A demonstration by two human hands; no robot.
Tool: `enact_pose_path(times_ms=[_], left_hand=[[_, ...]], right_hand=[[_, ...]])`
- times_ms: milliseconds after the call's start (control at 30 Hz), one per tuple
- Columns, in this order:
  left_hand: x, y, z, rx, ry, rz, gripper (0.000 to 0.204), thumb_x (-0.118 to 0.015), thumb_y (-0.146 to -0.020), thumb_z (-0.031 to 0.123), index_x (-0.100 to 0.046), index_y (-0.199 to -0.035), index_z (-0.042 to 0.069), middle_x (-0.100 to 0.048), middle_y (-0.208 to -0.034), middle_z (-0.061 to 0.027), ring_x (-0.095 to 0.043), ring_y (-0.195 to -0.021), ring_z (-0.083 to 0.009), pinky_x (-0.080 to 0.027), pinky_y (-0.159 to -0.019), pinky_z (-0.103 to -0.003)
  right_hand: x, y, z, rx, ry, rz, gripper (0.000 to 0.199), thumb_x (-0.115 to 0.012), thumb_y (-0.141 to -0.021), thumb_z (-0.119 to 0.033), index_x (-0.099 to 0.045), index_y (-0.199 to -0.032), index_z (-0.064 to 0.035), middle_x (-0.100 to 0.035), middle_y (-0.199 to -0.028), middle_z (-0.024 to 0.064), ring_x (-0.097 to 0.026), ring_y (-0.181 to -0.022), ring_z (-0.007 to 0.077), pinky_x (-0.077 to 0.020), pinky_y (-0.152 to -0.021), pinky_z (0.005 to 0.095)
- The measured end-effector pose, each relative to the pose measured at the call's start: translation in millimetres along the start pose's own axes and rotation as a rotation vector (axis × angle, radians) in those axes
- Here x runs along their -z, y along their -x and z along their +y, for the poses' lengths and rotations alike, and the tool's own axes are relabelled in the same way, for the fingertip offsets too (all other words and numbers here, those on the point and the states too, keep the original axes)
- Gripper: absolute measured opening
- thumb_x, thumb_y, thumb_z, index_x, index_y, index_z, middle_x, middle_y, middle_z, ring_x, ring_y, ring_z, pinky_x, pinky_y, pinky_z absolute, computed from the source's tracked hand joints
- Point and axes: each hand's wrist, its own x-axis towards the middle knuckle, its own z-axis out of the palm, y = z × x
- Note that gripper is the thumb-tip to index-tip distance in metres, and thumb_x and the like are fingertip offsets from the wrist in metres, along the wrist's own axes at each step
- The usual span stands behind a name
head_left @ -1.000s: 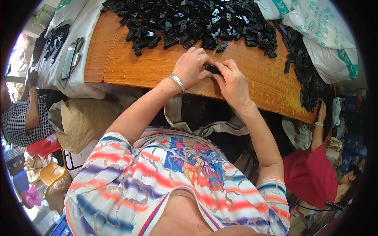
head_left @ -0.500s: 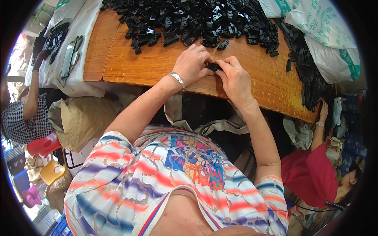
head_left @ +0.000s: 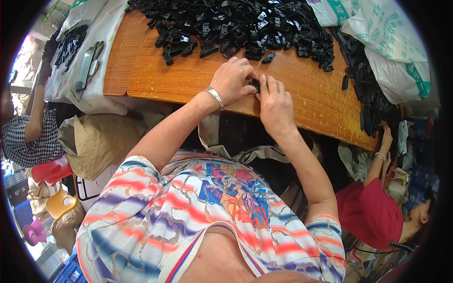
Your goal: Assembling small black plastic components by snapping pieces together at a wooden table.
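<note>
Close to the table's near edge, my two hands meet around a small black plastic part [head_left: 255, 85]. My left hand [head_left: 233, 81] is closed on it, with thumb and fingers pinching from the left. From the right, my right hand [head_left: 276, 104] presses its bent fingers against the same part. Most of the part is hidden by the fingers, so its exact shape is unclear. Just beyond my hands spreads a large heap of similar black plastic parts [head_left: 226, 30]. One loose black part [head_left: 269, 57] lies at the heap's near edge.
The wooden table [head_left: 184, 78] is scratched. White bags with green print [head_left: 387, 33] stand at the far right, beside a pile of long black parts [head_left: 368, 89]. A person in a red top [head_left: 370, 212] works at right, another in a checked top [head_left: 30, 139] at left. A brown sack [head_left: 106, 141] sits lower left.
My right hand has turned more upright and drawn in toward my left, covering more of the part. The co-worker at right has shifted an arm.
</note>
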Motion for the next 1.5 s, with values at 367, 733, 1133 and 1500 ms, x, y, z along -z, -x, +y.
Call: enact_pose_path(times_ms=[367, 733, 1133, 1500], left_hand=[[24, -7, -2, -0.110, 0.049, -0.103, 0.035, -0.077, -0.073, 0.017, -0.065, -0.104, 0.005, -0.061, -0.102, -0.0120, -0.057, -0.103, -0.0311, -0.049, -0.089, -0.039], [1, -24, -11, -0.093, -0.281, 0.172, 0.019, -0.070, -0.077, 0.006, -0.060, -0.094, 0.007, -0.060, -0.094, -0.0075, -0.058, -0.093, -0.0283, -0.051, -0.079, -0.037], [25, 10, 3, -0.097, 0.058, -0.015, 0.019, -0.069, -0.077, 0.005, -0.061, -0.094, 0.006, -0.062, -0.090, -0.0096, -0.060, -0.089, -0.0309, -0.050, -0.076, -0.038], [18, -6, -14, -0.052, -0.085, 0.005, 0.022, -0.067, -0.086, 0.011, -0.064, -0.107, 0.005, -0.062, -0.102, -0.0117, -0.064, -0.089, -0.0307, -0.052, -0.078, -0.038]], right_hand=[[19, 26, 3, -0.097, -0.295, 0.019, 0.039, -0.071, -0.075, -0.007, -0.061, -0.113, -0.0040, -0.058, -0.100, 0.0123, -0.056, -0.095, 0.0318, -0.0465, -0.078, 0.0427], [13, -36, 32, -0.161, -0.455, 0.091, 0.018, -0.072, -0.084, -0.015, -0.069, -0.097, -0.0033, -0.063, -0.089, 0.0119, -0.064, -0.074, 0.0301, -0.0512, -0.065, 0.0388], [-25, -67, 35, -0.133, -0.383, -0.006, 0.007, -0.072, -0.080, -0.013, -0.071, -0.085, -0.0085, -0.062, -0.094, 0.0093, -0.066, -0.079, 0.0324, -0.0536, -0.070, 0.0421], [15, -27, 26, -0.123, -0.544, -0.129, 0.020, -0.073, -0.078, -0.012, -0.069, -0.097, -0.0074, -0.062, -0.092, 0.0103, -0.066, -0.081, 0.0332, -0.0533, -0.071, 0.0419]])
